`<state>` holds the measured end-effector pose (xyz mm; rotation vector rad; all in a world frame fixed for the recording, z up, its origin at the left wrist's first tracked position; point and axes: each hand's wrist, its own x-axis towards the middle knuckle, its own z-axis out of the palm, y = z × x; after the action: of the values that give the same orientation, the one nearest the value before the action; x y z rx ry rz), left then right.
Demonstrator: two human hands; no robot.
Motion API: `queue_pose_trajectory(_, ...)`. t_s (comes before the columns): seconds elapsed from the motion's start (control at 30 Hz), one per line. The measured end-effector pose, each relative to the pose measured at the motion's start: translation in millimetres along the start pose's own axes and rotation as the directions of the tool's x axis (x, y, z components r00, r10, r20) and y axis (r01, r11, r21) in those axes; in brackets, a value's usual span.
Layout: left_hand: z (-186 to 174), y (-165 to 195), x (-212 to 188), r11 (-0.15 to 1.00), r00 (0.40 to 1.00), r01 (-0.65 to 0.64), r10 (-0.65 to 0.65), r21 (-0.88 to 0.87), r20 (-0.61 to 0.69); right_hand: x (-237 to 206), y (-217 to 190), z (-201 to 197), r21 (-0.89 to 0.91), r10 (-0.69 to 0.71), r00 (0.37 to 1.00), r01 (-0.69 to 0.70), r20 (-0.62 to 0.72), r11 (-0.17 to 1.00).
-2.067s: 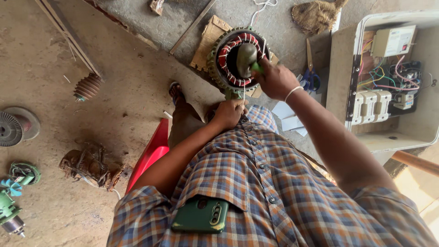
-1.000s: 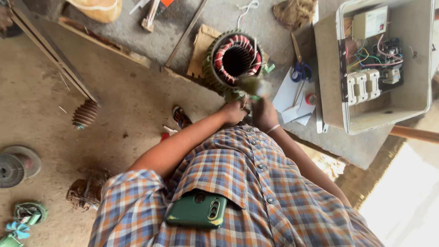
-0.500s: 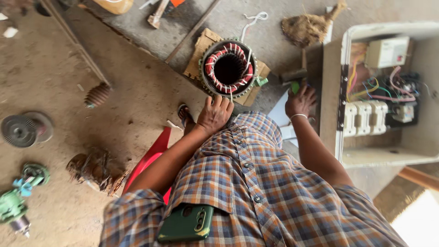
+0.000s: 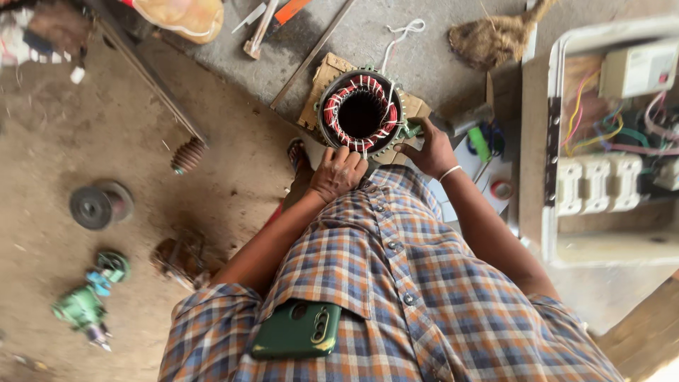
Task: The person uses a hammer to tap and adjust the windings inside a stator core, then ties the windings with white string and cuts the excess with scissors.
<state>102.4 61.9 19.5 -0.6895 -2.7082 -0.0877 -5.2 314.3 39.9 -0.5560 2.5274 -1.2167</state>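
Observation:
A motor stator (image 4: 361,113) with red and white windings stands upright on a piece of cardboard (image 4: 325,76) on the floor. My left hand (image 4: 338,173) is curled against the stator's near rim, touching the winding ends. My right hand (image 4: 428,150), with a pale band on its wrist, has thumb and fingers closed on the stator's right rim, beside a small green piece (image 4: 410,131). A green phone (image 4: 296,330) sits in the pocket of my checked shirt.
An open electrical box (image 4: 601,141) with white breakers and coloured wires lies at the right. Scissors (image 4: 488,138) and a tape roll (image 4: 502,189) lie beside it. Behind the stator are a hammer (image 4: 254,32), a rod (image 4: 311,53) and a brush (image 4: 495,35). On the left floor lie a ribbed brown part (image 4: 187,155), a disc (image 4: 99,205) and a green part (image 4: 85,308).
My right hand has come back from beside the electrical box to the stator's right rim. My left hand has stayed at the near rim. The view has shifted.

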Motion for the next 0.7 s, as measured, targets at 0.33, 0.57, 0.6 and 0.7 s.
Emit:
queue_pose_trajectory(0.33, 27, -87, 9, 0.875, 0.882, -0.465, 0.445, -0.132, -0.154, -22, -8, 66, -0.055, 0.277, 0.932, -0.297, -0.234, 0.953)
queue_pose_trajectory(0.57, 20, -184, 41, 0.82, 0.828, -0.56, 0.548, -0.118, -0.122, -27, -81, 165, 0.201, 0.487, 0.616, -0.475, -0.619, 0.857)
queue_pose_trajectory(0.6, 15, -191, 44, 0.816, 0.831, -0.554, 0.553, -0.165, -0.058, -26, -94, 166, 0.268, 0.53, 0.587, -0.476, -0.612, 0.837)
queue_pose_trajectory(0.7, -1, -204, 49, 0.728, 0.762, -0.629, 0.647, -0.274, -0.029, -32, -133, 141, 0.19, 0.485, 0.556, -0.505, -0.675, 0.842)
